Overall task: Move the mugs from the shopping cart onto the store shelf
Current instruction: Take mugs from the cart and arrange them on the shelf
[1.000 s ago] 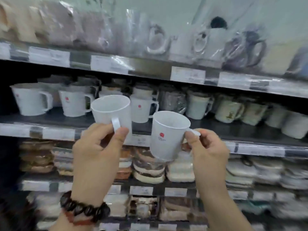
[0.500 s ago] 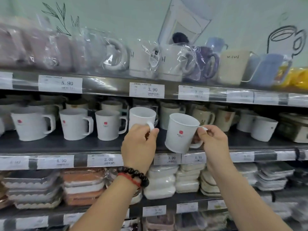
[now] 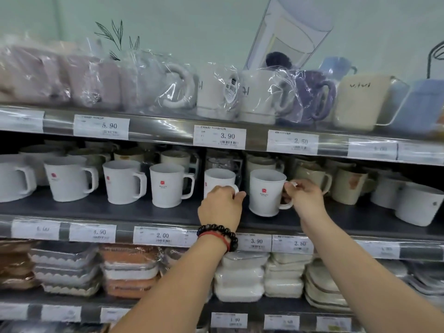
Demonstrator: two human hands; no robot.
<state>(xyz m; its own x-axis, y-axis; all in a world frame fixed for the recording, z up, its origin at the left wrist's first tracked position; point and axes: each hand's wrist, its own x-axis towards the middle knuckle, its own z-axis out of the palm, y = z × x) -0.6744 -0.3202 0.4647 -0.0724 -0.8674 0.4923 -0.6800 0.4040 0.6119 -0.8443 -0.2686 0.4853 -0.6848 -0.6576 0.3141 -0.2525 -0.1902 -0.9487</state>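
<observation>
Two white mugs with small red logos are at the middle store shelf. My left hand, with a bead bracelet on the wrist, grips the handle of the left mug, whose lower half it hides. My right hand pinches the handle of the right mug, which stands upright with its base at the shelf board. Whether either mug rests fully on the shelf I cannot tell. The shopping cart is out of view.
Matching white mugs stand in a row to the left, beige and white mugs to the right. Wrapped mugs fill the shelf above. Stacked packaged dishes sit on the shelf below. Price tags line the shelf edges.
Both hands have carried the mugs forward and down from in front of the shelf into the row on the middle shelf. The view has steadied and moved closer.
</observation>
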